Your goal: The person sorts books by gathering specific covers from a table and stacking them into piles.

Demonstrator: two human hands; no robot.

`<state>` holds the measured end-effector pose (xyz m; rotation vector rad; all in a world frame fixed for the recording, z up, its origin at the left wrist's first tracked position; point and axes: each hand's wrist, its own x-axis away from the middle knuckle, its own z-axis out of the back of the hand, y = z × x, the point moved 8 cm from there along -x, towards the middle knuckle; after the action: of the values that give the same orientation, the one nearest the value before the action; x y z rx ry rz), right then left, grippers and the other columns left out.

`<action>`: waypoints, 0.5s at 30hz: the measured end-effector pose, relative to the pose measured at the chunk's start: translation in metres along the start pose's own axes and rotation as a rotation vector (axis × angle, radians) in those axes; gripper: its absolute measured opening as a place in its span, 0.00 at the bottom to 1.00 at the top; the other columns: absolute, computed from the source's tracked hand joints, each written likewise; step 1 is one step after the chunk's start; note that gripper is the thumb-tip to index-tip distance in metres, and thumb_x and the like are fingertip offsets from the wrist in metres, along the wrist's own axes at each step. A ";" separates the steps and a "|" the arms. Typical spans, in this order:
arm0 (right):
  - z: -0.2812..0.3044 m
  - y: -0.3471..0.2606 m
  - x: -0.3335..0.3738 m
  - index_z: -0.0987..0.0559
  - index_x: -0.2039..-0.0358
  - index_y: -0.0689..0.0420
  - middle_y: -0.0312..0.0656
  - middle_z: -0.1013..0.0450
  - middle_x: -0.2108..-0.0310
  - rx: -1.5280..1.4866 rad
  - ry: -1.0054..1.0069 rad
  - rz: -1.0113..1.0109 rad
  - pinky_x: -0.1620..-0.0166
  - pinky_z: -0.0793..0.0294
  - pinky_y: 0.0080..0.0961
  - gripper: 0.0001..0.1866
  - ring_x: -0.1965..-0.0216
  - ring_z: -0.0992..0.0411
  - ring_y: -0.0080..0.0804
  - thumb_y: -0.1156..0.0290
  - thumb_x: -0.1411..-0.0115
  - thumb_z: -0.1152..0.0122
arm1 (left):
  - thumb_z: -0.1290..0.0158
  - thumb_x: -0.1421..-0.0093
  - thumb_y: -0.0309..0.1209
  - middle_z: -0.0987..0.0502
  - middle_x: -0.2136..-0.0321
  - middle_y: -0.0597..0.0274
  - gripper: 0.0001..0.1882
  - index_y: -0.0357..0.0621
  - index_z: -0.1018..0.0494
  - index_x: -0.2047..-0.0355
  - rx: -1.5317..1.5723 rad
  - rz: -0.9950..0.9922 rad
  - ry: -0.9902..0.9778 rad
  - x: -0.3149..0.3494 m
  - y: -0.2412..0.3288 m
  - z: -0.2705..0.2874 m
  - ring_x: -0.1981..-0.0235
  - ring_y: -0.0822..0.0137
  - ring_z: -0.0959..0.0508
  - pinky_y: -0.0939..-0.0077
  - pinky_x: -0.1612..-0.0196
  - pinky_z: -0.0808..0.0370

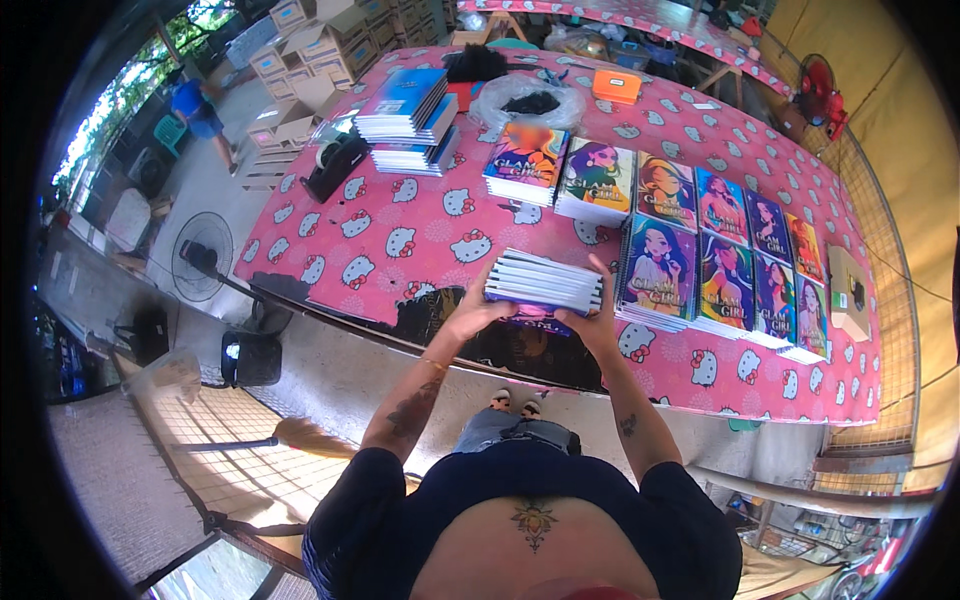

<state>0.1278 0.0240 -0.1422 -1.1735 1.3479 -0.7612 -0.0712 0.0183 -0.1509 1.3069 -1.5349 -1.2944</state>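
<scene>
- The left hand (476, 308) and right hand (598, 324) curl partly closed around opposite ends of a notebook stack (545, 280), gripping it, probably to keep its edges even.
- That stack is over the near edge of the pink-patterned surface (380, 235); I cannot tell whether it touches.
- Notebook piles (658, 262) stand face up in rows, perhaps so each design shows.
- Large pale title lettering crosses their illustrated covers.

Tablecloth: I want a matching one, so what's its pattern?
The tablecloth has white cartoon cat faces on pink; head view.
</scene>
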 end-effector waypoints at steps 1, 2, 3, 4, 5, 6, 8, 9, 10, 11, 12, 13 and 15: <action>0.001 0.003 -0.002 0.45 0.37 0.54 0.43 0.35 0.49 -0.025 0.007 -0.039 0.44 0.34 0.31 0.53 0.47 0.34 0.34 0.67 0.59 0.20 | 0.43 0.54 0.15 0.34 0.45 0.64 0.48 0.47 0.48 0.33 -0.048 -0.053 0.014 -0.004 0.003 -0.006 0.47 0.70 0.32 0.75 0.44 0.33; 0.003 -0.003 -0.005 0.42 0.40 0.56 0.43 0.34 0.51 0.025 0.039 -0.014 0.45 0.33 0.30 0.49 0.49 0.33 0.33 0.65 0.59 0.20 | 0.43 0.54 0.16 0.33 0.46 0.62 0.46 0.46 0.47 0.34 -0.087 -0.055 0.032 -0.002 0.011 -0.009 0.47 0.69 0.31 0.74 0.45 0.32; 0.004 -0.002 -0.004 0.42 0.41 0.57 0.43 0.34 0.51 0.038 0.023 0.031 0.45 0.32 0.30 0.49 0.49 0.32 0.33 0.64 0.59 0.20 | 0.42 0.54 0.16 0.32 0.46 0.62 0.47 0.46 0.47 0.34 -0.049 -0.037 0.015 -0.002 0.005 -0.008 0.47 0.69 0.31 0.74 0.45 0.32; 0.005 0.003 -0.006 0.41 0.42 0.58 0.43 0.34 0.52 0.047 0.003 0.081 0.46 0.32 0.30 0.48 0.49 0.32 0.32 0.64 0.59 0.20 | 0.41 0.54 0.17 0.32 0.46 0.62 0.47 0.45 0.48 0.34 -0.016 -0.025 0.001 -0.003 -0.003 -0.003 0.47 0.69 0.31 0.74 0.45 0.32; 0.001 0.001 -0.007 0.41 0.44 0.58 0.43 0.33 0.52 0.052 -0.019 0.128 0.46 0.31 0.30 0.47 0.50 0.32 0.32 0.64 0.59 0.20 | 0.41 0.54 0.17 0.32 0.47 0.62 0.47 0.45 0.48 0.34 0.015 -0.010 -0.009 -0.002 -0.014 0.004 0.46 0.69 0.31 0.73 0.44 0.33; 0.000 0.009 -0.004 0.40 0.48 0.59 0.43 0.32 0.54 0.114 0.026 0.069 0.47 0.31 0.29 0.44 0.51 0.31 0.30 0.65 0.59 0.20 | 0.39 0.53 0.20 0.31 0.46 0.61 0.48 0.42 0.50 0.33 0.070 0.068 0.073 -0.001 -0.034 0.012 0.46 0.68 0.32 0.73 0.44 0.33; 0.001 0.016 -0.005 0.40 0.47 0.59 0.42 0.31 0.54 0.115 -0.002 0.016 0.47 0.31 0.29 0.44 0.51 0.31 0.31 0.64 0.59 0.20 | 0.38 0.54 0.21 0.31 0.46 0.61 0.49 0.40 0.52 0.33 -0.067 0.062 0.105 -0.004 -0.031 0.016 0.46 0.69 0.32 0.72 0.44 0.33; 0.001 0.019 -0.005 0.40 0.46 0.59 0.42 0.30 0.53 0.115 -0.018 -0.011 0.47 0.30 0.29 0.45 0.51 0.30 0.31 0.64 0.60 0.20 | 0.37 0.54 0.22 0.31 0.47 0.61 0.50 0.40 0.52 0.33 -0.136 0.058 0.122 -0.008 -0.028 0.019 0.46 0.69 0.32 0.71 0.44 0.33; 0.009 0.022 -0.004 0.39 0.47 0.58 0.43 0.30 0.54 0.135 -0.013 -0.021 0.48 0.30 0.29 0.44 0.51 0.30 0.31 0.65 0.59 0.20 | 0.35 0.53 0.28 0.33 0.43 0.51 0.51 0.37 0.53 0.33 -0.195 0.102 -0.037 -0.012 -0.005 0.001 0.42 0.61 0.33 0.64 0.39 0.37; 0.014 0.021 -0.005 0.39 0.47 0.58 0.43 0.29 0.55 0.153 -0.014 -0.027 0.48 0.29 0.29 0.43 0.52 0.29 0.31 0.66 0.59 0.20 | 0.34 0.53 0.32 0.36 0.41 0.47 0.52 0.35 0.53 0.34 -0.517 -0.061 0.002 -0.012 0.039 -0.011 0.40 0.57 0.36 0.61 0.38 0.40; 0.018 0.018 -0.009 0.39 0.47 0.58 0.43 0.29 0.55 0.170 -0.016 -0.026 0.48 0.29 0.29 0.43 0.52 0.29 0.31 0.67 0.59 0.20 | 0.34 0.53 0.35 0.38 0.40 0.43 0.53 0.33 0.53 0.34 -0.839 -0.237 0.043 -0.011 0.084 -0.027 0.38 0.54 0.38 0.59 0.36 0.42; 0.016 0.013 -0.012 0.39 0.48 0.59 0.43 0.29 0.55 0.161 -0.009 -0.026 0.49 0.29 0.29 0.42 0.53 0.29 0.30 0.66 0.59 0.20 | 0.34 0.53 0.39 0.40 0.39 0.39 0.54 0.31 0.53 0.34 -1.167 -0.419 0.097 -0.007 0.118 -0.040 0.36 0.50 0.40 0.57 0.34 0.45; 0.007 0.005 -0.008 0.38 0.50 0.60 0.44 0.29 0.56 0.145 -0.006 -0.049 0.50 0.28 0.29 0.41 0.54 0.28 0.30 0.65 0.59 0.20 | 0.34 0.54 0.48 0.47 0.36 0.36 0.58 0.32 0.55 0.34 -1.325 -0.554 0.021 -0.003 0.123 -0.093 0.33 0.48 0.48 0.55 0.33 0.50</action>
<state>0.1325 0.0347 -0.1457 -1.0969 1.2412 -0.8750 -0.0121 -0.0030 -0.0102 0.7819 -0.0275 -2.0388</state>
